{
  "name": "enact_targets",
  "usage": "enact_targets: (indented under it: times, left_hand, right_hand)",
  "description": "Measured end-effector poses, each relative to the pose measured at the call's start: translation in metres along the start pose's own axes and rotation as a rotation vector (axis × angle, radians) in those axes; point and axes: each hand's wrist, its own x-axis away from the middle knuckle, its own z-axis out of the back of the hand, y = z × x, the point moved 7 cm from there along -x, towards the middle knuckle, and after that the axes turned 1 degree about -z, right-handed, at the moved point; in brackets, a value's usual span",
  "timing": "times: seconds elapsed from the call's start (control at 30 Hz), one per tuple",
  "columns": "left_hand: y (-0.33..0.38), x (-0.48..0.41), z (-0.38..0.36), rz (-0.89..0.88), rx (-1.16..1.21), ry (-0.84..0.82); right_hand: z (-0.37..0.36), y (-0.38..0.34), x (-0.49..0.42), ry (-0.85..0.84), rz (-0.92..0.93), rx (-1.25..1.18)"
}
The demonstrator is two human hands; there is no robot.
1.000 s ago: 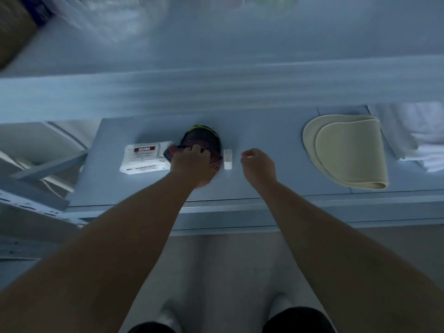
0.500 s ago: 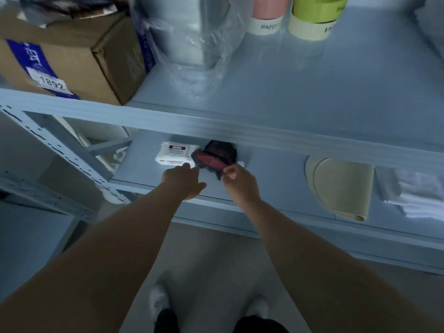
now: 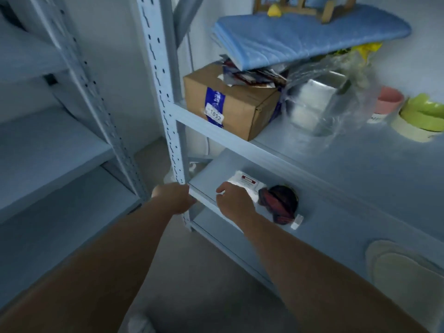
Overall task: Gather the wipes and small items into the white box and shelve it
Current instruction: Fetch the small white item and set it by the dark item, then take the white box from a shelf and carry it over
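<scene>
I'm seeing the right hand (image 3: 234,203) curling over the wipes pack (image 3: 245,186) to lift it, the left hand (image 3: 174,198), loosely curled, bracing just left of it.

Both bare forearms reach forward. The left hand (image 3: 174,198) is loosely curled, knuckles up. The right hand (image 3: 234,200) is palm down, its fingers (image 3: 222,188) bent forward and spread.

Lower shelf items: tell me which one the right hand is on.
The white wipes pack with the red label, leftmost on the lower shelf. The right hand covers its near end; the dark red-black bundle and small white piece lie untouched beside it.
</scene>
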Motion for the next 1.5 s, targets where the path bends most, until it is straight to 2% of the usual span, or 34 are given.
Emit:
enact_targets:
  times: [0.17,0.3,0.47,0.73,1.07,1.2,1.33,1.5]
  left_hand:
    - [-0.131,0.033,0.020,0.151,0.079,-0.011]
    - [-0.243,0.059,0.045,0.273,0.095,0.047]
    - [-0.376,0.077,0.075,0.386,0.154,0.168]
    - [-0.514,0.122,0.139,0.510,0.184,0.367]
    - [-0.630,0.214,0.206,0.817,0.171,0.717]
    - [-0.646,0.256,0.240,0.921,0.083,0.910]
    - [-0.651,0.299,0.281,0.958,-0.055,1.177]
    - [-0.665,0.345,0.323,1.020,-0.183,1.336]
  right_hand:
    - [-0.040,-0.137,-0.014,-0.021,0.187,0.073]
    - [-0.074,-0.260,-0.025,-0.006,0.354,0.111]
    - [-0.111,-0.397,-0.039,0.117,0.484,0.093]
    - [-0.144,-0.571,-0.051,0.190,0.666,-0.043]
    - [-0.164,-0.733,-0.024,0.107,0.964,-0.328]
    - [-0.149,-0.784,0.001,0.070,1.093,-0.493]
    - [-0.126,-0.830,0.025,0.019,1.249,-0.653]
    - [-0.097,-0.880,0.056,0.046,1.426,-0.774]
